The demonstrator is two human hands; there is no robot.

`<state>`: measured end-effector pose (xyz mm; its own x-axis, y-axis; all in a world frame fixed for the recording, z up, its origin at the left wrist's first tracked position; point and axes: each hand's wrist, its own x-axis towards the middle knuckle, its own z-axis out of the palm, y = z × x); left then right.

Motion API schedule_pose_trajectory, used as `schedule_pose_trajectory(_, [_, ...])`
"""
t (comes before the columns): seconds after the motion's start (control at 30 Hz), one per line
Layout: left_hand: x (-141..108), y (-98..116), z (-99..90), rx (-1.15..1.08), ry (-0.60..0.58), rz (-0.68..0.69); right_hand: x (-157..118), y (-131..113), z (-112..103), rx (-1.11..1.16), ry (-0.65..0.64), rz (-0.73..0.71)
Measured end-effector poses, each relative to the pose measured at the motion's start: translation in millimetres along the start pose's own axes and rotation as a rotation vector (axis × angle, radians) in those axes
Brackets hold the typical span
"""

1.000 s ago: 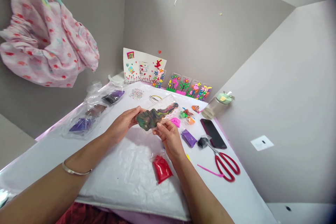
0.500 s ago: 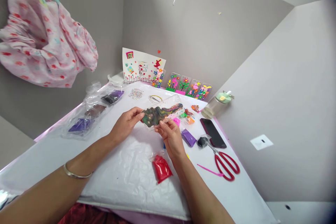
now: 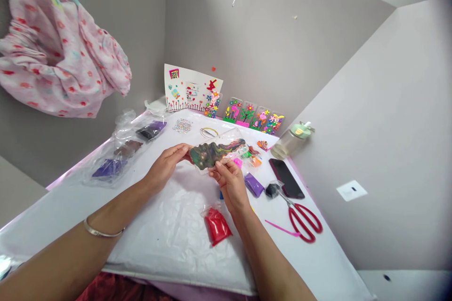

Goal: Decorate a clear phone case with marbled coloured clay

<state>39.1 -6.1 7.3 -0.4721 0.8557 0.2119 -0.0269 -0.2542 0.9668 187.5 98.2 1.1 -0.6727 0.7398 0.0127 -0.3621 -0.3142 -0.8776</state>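
Observation:
Both hands hold a clear phone case [image 3: 217, 150] above the table, tilted, its surface partly covered with marbled dark green, brown, yellow and pink clay. My left hand [image 3: 167, 163] grips its left end, fingers partly hidden behind it. At the lower edge, the thumb and fingers of my right hand [image 3: 229, 179] pinch the case. Below my right hand lies a red clay packet [image 3: 217, 226]. To its right are a purple clay packet [image 3: 254, 185] and a wrapped black lump [image 3: 272, 191]. Bits of orange clay [image 3: 255, 162] lie behind.
Red-handled scissors [image 3: 305, 221], a pink strip [image 3: 281, 228] and a phone [image 3: 286, 178] lie at right, near a bottle [image 3: 291, 141]. Bagged clay [image 3: 109, 168] is at left. Beads [image 3: 182, 126], a yellow ring [image 3: 209, 132] and several decorated clear panels [image 3: 248, 114] are at the back.
My left hand has shifted slightly at the case's left end, its thumb drawn back from the front face. The right hand and the case have hardly moved.

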Motion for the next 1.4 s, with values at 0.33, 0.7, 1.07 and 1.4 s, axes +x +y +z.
schedule_pose_trajectory(0.33, [0.3,-1.5,2.6,0.034,0.029,-0.031,-1.2,0.9,1.3,-0.011,-0.009,0.021])
schedule_pose_trajectory(0.7, [-1.0,-10.9,6.4,-0.002,-0.041,-0.12,-0.5,0.3,0.9,-0.011,0.021,-0.006])
schedule_pose_trajectory(1.07, [0.6,-7.7,8.4,-0.015,-0.126,-0.167,-0.6,-0.4,0.4,-0.003,-0.018,-0.021])
schedule_pose_trajectory(1.4, [-1.6,-1.6,2.4,0.067,-0.049,-0.151,-8.2,6.0,6.8,-0.19,-0.245,0.026])
